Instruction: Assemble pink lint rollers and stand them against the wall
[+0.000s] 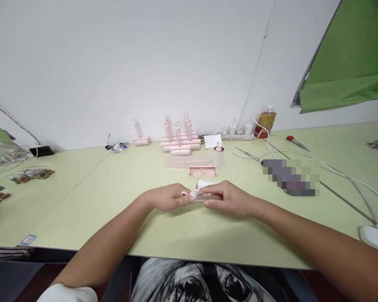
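My left hand point(173, 197) is closed, thumb and fingers pinching the pink loop cap point(191, 194) at one end of a clear tube. Around the body of the clear tube point(204, 196), my right hand point(227, 199) is closed from the other side. The tube lies roughly level, just above the table. A white roll point(204, 184) with a red end sits right behind it, partly hidden by my right hand. Farther back is an open pink case point(203, 170) with two round parts.
Several clear tubes with pink loops point(178, 135) stand on pink cylinders point(180, 145) by the wall. A pink-lidded cup point(219, 156), tweezers point(247, 154), a power strip point(239, 136), a drink bottle point(266, 121) and a red-handled screwdriver point(297, 143) are at the back right. Cables cross the right side.
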A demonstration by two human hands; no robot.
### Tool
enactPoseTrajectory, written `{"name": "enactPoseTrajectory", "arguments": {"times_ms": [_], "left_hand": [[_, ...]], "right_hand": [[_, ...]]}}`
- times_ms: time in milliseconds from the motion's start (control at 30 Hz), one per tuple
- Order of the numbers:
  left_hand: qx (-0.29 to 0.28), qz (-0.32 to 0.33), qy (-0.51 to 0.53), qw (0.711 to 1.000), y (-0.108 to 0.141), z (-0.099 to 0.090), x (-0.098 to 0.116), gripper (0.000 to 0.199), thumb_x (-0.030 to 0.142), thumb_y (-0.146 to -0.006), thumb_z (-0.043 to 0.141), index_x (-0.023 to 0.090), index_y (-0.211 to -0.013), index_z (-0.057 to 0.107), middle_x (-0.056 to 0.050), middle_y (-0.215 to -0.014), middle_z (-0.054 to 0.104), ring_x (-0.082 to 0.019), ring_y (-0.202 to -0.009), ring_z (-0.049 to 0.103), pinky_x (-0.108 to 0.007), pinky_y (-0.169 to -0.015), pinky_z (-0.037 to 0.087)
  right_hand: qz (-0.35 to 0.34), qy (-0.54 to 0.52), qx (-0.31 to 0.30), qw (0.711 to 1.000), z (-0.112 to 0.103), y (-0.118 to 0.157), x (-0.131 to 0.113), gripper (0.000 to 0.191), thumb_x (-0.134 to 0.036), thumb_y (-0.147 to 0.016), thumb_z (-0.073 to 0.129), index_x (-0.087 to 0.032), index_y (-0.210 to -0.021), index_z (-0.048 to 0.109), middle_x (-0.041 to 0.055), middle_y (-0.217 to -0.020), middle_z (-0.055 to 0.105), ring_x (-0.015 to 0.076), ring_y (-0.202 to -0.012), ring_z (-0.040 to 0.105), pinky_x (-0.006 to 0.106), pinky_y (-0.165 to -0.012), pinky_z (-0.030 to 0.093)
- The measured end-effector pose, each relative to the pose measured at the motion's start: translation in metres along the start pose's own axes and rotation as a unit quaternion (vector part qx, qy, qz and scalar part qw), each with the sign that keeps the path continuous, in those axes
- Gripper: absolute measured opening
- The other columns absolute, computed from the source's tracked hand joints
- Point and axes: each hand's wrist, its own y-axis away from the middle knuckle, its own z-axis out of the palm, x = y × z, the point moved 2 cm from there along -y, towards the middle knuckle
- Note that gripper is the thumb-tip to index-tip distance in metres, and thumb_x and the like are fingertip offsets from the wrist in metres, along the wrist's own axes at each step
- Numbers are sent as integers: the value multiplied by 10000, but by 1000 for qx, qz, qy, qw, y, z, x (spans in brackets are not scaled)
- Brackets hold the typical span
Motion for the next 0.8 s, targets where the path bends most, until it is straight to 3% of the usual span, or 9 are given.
{"name": "enactPoseTrajectory", "arguments": {"times_ms": [100,233,333,433,533,667,800], "left_hand": [[45,29,-65,996,-1,-1,7,465,544,-947,326,178,-663,365,28,-624,356,-99,-563,319,-239,-544,281],[124,31,-170,977,-4,0,9,395,484,-953,379,171,-742,496,-12,-695,523,-122,-601,438,-242,-581,317],[176,25,-216,960,-7,0,6,355,472,-944,414,167,-841,563,-38,-772,603,-144,-661,516,-244,-611,353],[222,39,-209,952,-7,-1,4,303,433,-931,459,170,-1001,592,-56,-895,655,-149,-731,568,-240,-648,399],[253,62,-213,942,-7,0,5,310,407,-911,500,185,-1104,598,-66,-956,669,-157,-779,585,-248,-674,421],[296,66,-185,935,-8,0,2,287,395,-910,512,185,-1069,627,-45,-874,667,-134,-724,576,-236,-649,427],[334,21,-127,934,-8,-6,-7,283,407,-918,500,179,-1009,639,-32,-857,656,-115,-693,568,-216,-603,428]], "right_hand": [[36,-67,-13,997,-5,-1,-2,397,-493,-849,593,-147,-1007,708,-32,-621,507,83,-525,355,207,-481,288],[133,-153,-41,978,-15,0,1,447,-540,-852,568,-127,-969,690,-72,-505,388,59,-422,275,198,-390,235],[166,-218,11,962,-20,0,6,427,-519,-835,595,-131,-1007,645,-74,-490,430,53,-376,292,196,-362,217],[168,-274,65,945,-19,-1,7,377,-447,-812,638,-155,-1045,588,-67,-509,494,46,-362,306,189,-365,214],[157,-294,76,940,-20,-1,7,363,-399,-801,652,-174,-1068,553,-43,-562,575,40,-357,322,179,-361,210],[134,-296,106,940,-28,-2,9,371,-407,-781,670,-183,-1055,560,6,-703,653,46,-376,389,183,-350,260],[111,-273,192,936,-38,-3,17,340,-445,-760,687,-183,-958,602,-12,-685,613,59,-403,415,192,-346,322]]}}
